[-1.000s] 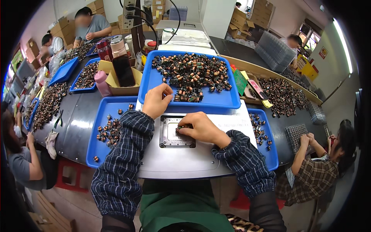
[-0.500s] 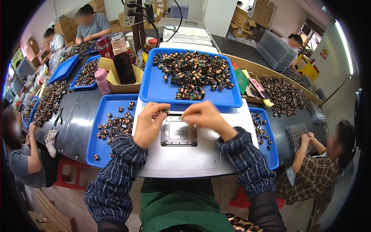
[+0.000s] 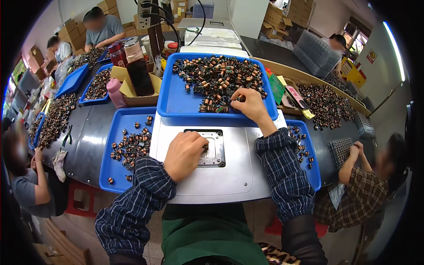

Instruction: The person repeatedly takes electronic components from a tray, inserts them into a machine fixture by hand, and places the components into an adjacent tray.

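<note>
My left hand [image 3: 185, 154] is closed over the left part of a square metal fixture [image 3: 215, 150] set into a silver machine top [image 3: 225, 183]. Between its fingertips is a small copper-wound coil [image 3: 205, 148], held low over the fixture's plate. Beyond the fixture, my right hand [image 3: 251, 106] reaches over the near rim of a large blue tray [image 3: 170, 104]. Its fingers pinch at the near edge of a heap of copper coils [image 3: 221, 81]; whatever lies between them is mostly hidden by the fingers.
Blue trays with loose coils stand left [image 3: 106, 165] and right [image 3: 313, 170] of the machine top. A carton with a dark phone [image 3: 140, 77] and a pink bottle [image 3: 116, 92] stand at the back left. More coil heaps [image 3: 329, 106] lie right. Several co-workers sit around the bench.
My right hand has moved from the fixture up and away to the coil heap in the big tray. My left hand has come down and nearer, lowering the coil over the fixture.
</note>
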